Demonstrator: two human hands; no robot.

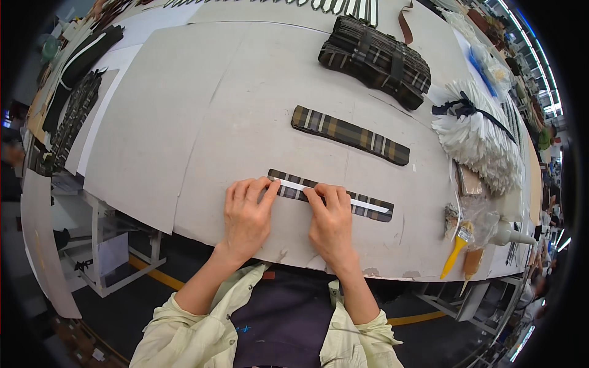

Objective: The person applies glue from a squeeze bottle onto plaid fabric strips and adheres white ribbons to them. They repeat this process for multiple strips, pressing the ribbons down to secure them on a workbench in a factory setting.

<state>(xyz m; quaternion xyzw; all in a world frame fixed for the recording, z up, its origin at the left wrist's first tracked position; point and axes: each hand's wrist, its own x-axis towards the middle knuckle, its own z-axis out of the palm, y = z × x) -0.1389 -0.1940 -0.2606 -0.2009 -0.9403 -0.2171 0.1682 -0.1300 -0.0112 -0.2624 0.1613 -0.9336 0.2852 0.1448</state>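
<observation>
A short plaid fabric strip (pixel 373 214) lies near the table's front edge, slanting down to the right. Along its middle runs a narrow white strip (pixel 293 184). My left hand (pixel 247 213) pinches at the left end of both, thumb and fingertips pressed down on the white strip. Just right of centre, my right hand (pixel 331 218) rests on the same strip with its thumb and bent fingers drawn together, covering part of it. Beyond my hands sits a neat stack of plaid strips (pixel 350 136), parallel to the piece I hold.
A tied bundle of plaid pieces (pixel 374 58) lies farther back, near a brown strap (pixel 405 26). To the right are a tied bundle of white strips (pixel 478 138), a yellow-handled brush (pixel 454 256) and a pale bottle (pixel 510 234). Plaid fabric (pixel 76 116) lies at far left.
</observation>
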